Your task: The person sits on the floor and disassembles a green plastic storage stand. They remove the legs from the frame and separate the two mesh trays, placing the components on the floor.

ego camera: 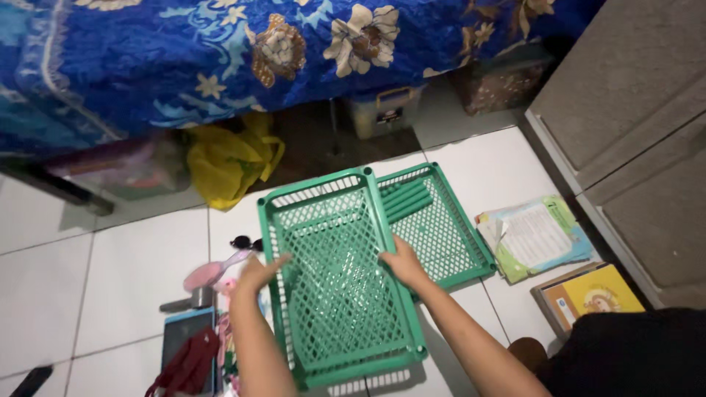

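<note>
On the white tiled floor (pixel 110 287), at the centre of the head view, a green plastic mesh tray (pixel 334 276) is held up, tilted toward the camera; nothing lies in it. At about 2 o'clock from it, partly underneath its right edge, a second green mesh tray (pixel 441 228) rests flat on the tiles and contains several green plastic rods (pixel 404 200) lying side by side near its far end.

The left hand (pixel 257 273) is at 9 o'clock on the held tray, fingers spread and pressed against the outer left rim. The right hand (pixel 403 263) is at 3 o'clock, fingers curled over the right rim. Between them the two hands clamp the tray by its long sides; neither is closed into a fist.

At 3 o'clock from the trays lies a stack of paper booklets (pixel 533 237), and at 4 o'clock a yellow-covered book (pixel 592 294), near a grey cabinet (pixel 632 110). At 9 o'clock from the left hand sit a pink scoop-like item (pixel 209 273), dark sunglasses (pixel 245 242) and a flat blue-grey tablet-like object (pixel 184 331) with a dark red strap (pixel 187 367) across it; these are small and dim, so their identification is tentative. At 11 o'clock a yellow plastic bag (pixel 228 162) sits under the bed, which is covered by a blue floral cloth (pixel 220 51). A lidded plastic box (pixel 382 110) stands at 12 o'clock beneath the bed.
</note>
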